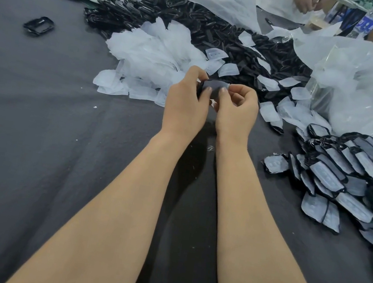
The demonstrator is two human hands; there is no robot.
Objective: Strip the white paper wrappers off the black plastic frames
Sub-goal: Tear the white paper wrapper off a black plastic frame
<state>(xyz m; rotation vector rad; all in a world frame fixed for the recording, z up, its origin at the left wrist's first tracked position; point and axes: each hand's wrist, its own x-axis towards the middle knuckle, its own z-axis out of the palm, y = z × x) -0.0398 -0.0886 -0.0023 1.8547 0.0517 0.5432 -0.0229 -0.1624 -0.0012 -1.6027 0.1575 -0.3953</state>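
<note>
Both of my hands meet over the middle of the dark cloth. My left hand (185,102) and my right hand (236,107) together pinch one black plastic frame (214,87) with a pale wrapper across its face; the thumbs press on its front. Most of the frame is hidden by my fingers. A heap of wrapped frames (354,176) lies at the right. Stripped black frames (197,29) are piled at the back, and loose white wrappers (149,58) lie just beyond my hands.
A single bare frame (39,25) lies alone at the left on the grey cloth (37,131). Clear plastic bags (371,79) bulge at the right. Another person's hands (308,0) and water bottles (368,20) are at the far edge.
</note>
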